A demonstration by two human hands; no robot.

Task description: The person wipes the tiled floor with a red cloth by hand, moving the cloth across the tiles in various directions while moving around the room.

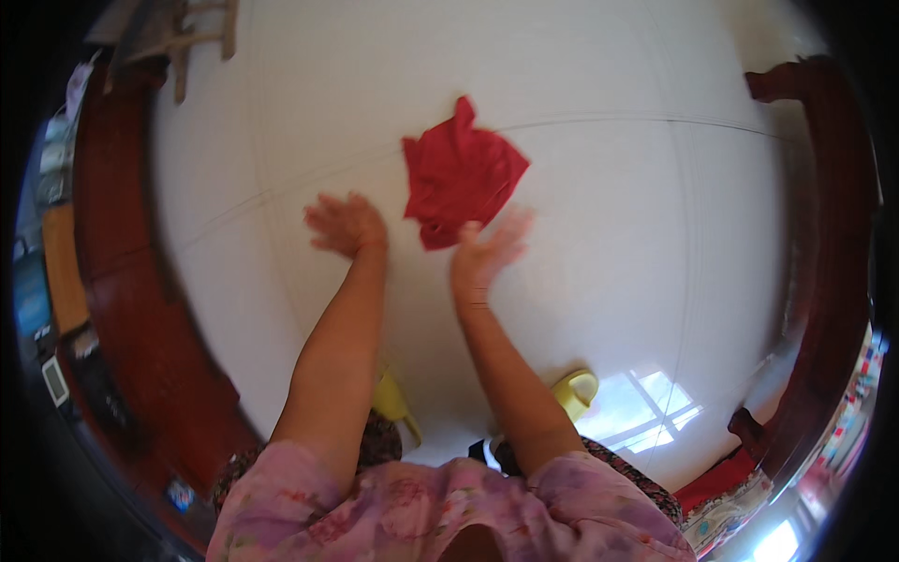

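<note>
A crumpled red cloth (460, 175) lies on the pale tiled floor (597, 232) before me. To the left of the cloth, my left hand (349, 225) is spread with its fingers apart and holds nothing. My right hand (491, 253), blurred, is at the cloth's lower right edge, also with fingers apart. Its thumb overlaps the cloth in this view; whether it touches the fabric I cannot tell. Neither hand grips anything.
Dark reddish wooden furniture (116, 232) runs along the left, and a carved wooden frame (836, 211) along the right. Wooden legs (204, 38) stand at the upper left. Yellow slippers (576, 393) are on the floor near my body.
</note>
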